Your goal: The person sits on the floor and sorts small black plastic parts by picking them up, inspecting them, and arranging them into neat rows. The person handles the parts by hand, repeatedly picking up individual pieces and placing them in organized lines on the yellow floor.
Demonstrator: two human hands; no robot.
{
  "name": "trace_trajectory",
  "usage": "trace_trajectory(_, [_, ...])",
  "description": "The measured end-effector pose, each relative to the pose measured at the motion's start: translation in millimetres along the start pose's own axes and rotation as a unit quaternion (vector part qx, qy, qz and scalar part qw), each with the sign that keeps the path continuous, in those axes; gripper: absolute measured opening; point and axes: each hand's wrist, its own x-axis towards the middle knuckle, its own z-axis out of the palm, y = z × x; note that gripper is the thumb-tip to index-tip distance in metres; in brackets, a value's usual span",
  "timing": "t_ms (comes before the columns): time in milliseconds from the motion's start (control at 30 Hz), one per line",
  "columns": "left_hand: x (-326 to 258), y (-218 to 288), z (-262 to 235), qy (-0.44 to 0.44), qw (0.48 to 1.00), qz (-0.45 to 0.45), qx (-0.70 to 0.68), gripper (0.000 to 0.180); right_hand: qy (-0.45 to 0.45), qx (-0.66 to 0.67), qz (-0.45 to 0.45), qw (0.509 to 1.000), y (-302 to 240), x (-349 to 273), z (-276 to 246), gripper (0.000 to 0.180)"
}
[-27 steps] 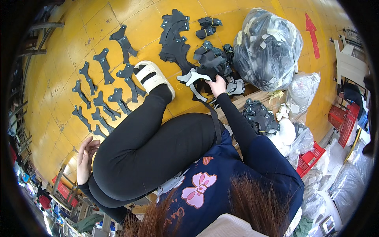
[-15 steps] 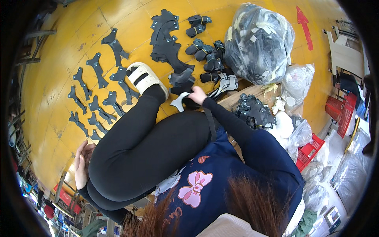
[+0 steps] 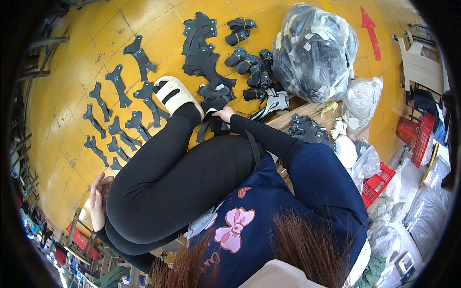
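Presently, the right hand [image 3: 223, 114], near the frame's centre, has thumb and fingers closed on a black, flexible, white-edged piece [image 3: 210, 111], beside the beige, strapped sandal [image 3: 178, 96]. At lower left, the left hand [image 3: 99, 198] is loosely curled, nothing seen in it. Compared with the earlier frame, the right hand sits farther left, and the piece's broad white face has reduced to a small edge. Counted: ten matte, dark-grey, forked groups [image 3: 118, 85] on the yellow tiled floor [image 3: 62, 110], left; two clear, wrinkled plastic bags [image 3: 314, 53], upper right; one red painted arrow [image 3: 370, 33], upper right.
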Motion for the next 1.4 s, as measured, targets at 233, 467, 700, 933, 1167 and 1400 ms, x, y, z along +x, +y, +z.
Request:
trace_trajectory(233, [-1.4,-3.3,-2.6,0.000,1.000,0.005,-0.006,0.057,-0.056,-0.171,-0.019,0.984,28.9,-13.8,-24.0,0.055])
trace_trajectory(467, [2.3,-14.5,-9.6,-0.021,1.000,0.010,-0.011,0.055,0.149,-0.131,-0.128,0.972,55.0,-49.8,-69.7,0.045])
trace_trajectory(700, [6.7,-9.3,-7.4,-0.034,0.999,0.020,0.001,0.055,0.418,0.182,-0.181,0.871,52.5,-23.2,-134.5,0.036])
trace_trajectory(933, [-2.8,-8.0,-8.8,-0.018,0.999,0.032,0.019,0.056,0.458,-0.127,-0.143,0.868,-37.5,-51.2,-138.5,0.072])
trace_trajectory(1167, [7.8,0.4,-4.0,-0.034,0.999,0.029,0.027,0.057,0.410,-0.243,-0.144,0.867,-37.6,-38.7,-135.1,0.060])
trace_trajectory(1400, [-2.1,-8.7,-9.0,-0.016,1.000,0.018,0.011,0.057,0.416,0.110,-0.239,0.870,-17.6,-35.1,-103.6,0.046])
